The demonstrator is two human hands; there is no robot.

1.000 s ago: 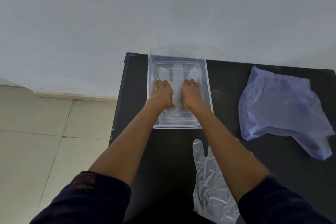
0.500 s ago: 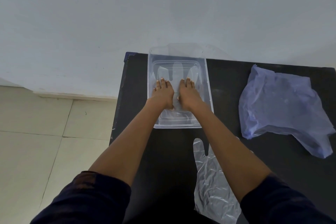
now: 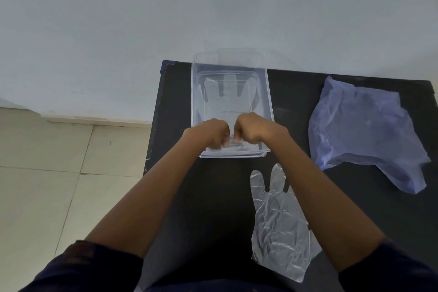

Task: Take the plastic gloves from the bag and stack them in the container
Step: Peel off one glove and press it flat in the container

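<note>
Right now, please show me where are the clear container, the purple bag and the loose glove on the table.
clear container (image 3: 270,102): head view, on its right wall.
purple bag (image 3: 362,125): head view, on the middle of its crumpled body.
loose glove (image 3: 279,227): head view, on its palm, near the right forearm.

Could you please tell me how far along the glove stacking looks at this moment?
Partly done. One clear plastic glove already lies flat in the clear container. In hand: the left hand and right hand are curled at its cuff end, near the container's front wall, apparently adjusting it. Left: another plastic glove lies on the black table, and the purple bag may hold more; its contents are not visible.
</note>
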